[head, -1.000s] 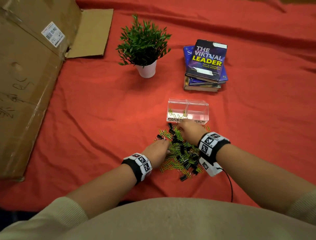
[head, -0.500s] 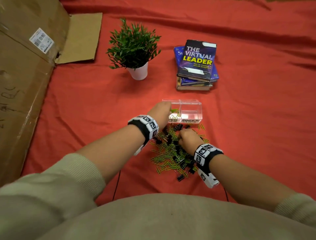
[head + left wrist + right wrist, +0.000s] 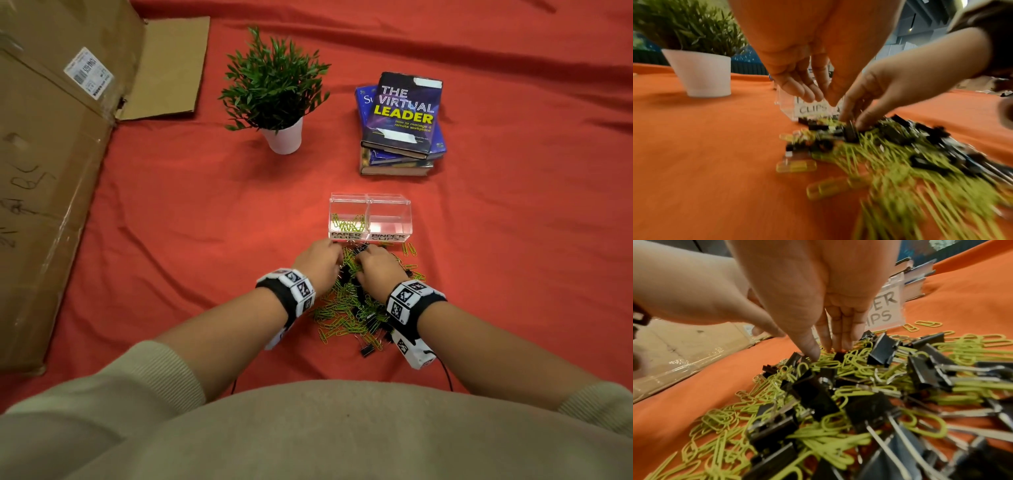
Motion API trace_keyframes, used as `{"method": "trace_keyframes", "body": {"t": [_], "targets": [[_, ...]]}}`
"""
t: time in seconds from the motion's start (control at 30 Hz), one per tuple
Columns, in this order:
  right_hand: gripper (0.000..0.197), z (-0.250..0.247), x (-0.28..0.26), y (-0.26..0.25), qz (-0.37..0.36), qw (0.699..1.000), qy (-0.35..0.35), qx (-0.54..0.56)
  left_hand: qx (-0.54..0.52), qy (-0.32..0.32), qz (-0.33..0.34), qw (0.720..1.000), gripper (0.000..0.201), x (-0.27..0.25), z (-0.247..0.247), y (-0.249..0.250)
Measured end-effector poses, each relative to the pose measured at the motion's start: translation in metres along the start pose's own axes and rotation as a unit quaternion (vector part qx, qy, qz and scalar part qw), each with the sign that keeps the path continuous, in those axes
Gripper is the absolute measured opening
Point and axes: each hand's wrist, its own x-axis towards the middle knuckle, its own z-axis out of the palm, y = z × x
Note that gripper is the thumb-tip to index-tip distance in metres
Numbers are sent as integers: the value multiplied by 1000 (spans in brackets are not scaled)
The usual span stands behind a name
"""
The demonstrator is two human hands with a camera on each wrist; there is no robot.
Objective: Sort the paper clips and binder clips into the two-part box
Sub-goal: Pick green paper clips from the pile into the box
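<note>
Closest to the person is the mixed pile [image 3: 356, 305] of green paper clips [image 3: 849, 363] and black binder clips [image 3: 882, 350] on the red cloth [image 3: 191, 246]. Right hand [image 3: 376, 265] has fingertips down in the far end of it, can't tell if it's got one. Left hand [image 3: 318, 262] hovers, fingers loose, nothing in it. Just past them sits the clear two-part box [image 3: 370, 217]: a few paper clips in its left half. Further back, a potted plant [image 3: 274, 92] and books [image 3: 400, 120].

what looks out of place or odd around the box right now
A few green paper clips lie strayed on the red cloth beside the clear box, apart from the main pile. Its binder-clip half looks empty.
</note>
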Motion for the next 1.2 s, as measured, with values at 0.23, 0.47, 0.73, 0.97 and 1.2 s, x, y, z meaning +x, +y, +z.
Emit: {"method": "trace_keyframes", "body": {"t": [0.23, 0.47, 0.73, 0.97, 1.2], "targets": [[25, 3, -5, -1, -14, 1000, 3, 27, 21, -44, -22, 999, 39, -34, 35, -9], [10, -9, -8, 9, 52, 990, -38, 124, 56, -8, -31, 998, 47, -34, 38, -7], [7, -70, 8, 4, 88, 933, -17, 348, 71, -5, 3, 997, 32, -37, 40, -9], [13, -93, 46, -10, 72, 971, 68, 216, 6, -33, -21, 999, 32, -36, 40, -8], [24, -42, 5, -18, -54, 993, 39, 96, -6, -11, -19, 1000, 38, -45, 43, -24]]}}
